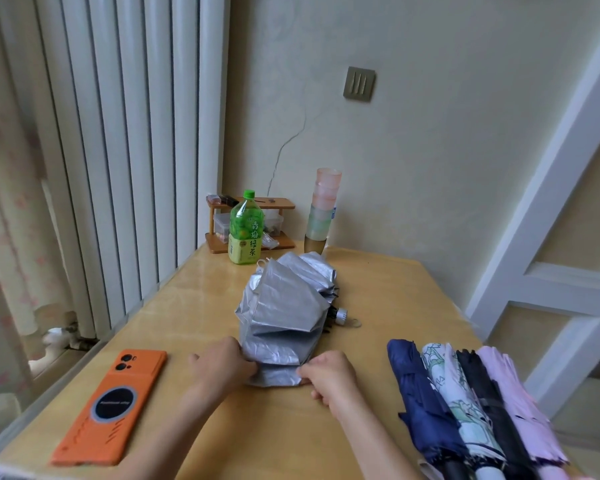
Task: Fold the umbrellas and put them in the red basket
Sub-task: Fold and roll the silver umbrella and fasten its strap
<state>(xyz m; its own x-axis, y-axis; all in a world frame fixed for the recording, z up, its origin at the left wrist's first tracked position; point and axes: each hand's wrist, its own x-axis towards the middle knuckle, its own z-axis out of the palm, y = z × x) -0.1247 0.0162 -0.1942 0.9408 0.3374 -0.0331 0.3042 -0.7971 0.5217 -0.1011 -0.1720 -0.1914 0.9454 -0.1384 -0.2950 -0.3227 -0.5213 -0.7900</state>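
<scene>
The table (274, 431) lay bare along its near edge, between phone (113, 407) and folded umbrellas (471, 403); the silver umbrella (284, 317) blocked the middle.

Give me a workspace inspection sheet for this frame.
Surface: wooden table, glossy top.
Job's things: silver umbrella loosely collapsed at centre; four collapsed umbrellas side by side at the right edge; red basket not in view.
Clutter: orange phone at left; green tea bottle, wooden rack and stacked cups at the back.
Hands: left hand and right hand both grip the silver umbrella's near edge.
Cables: nothing seen.
Surroundings: radiator at left, wall switch, white door frame at right.
</scene>
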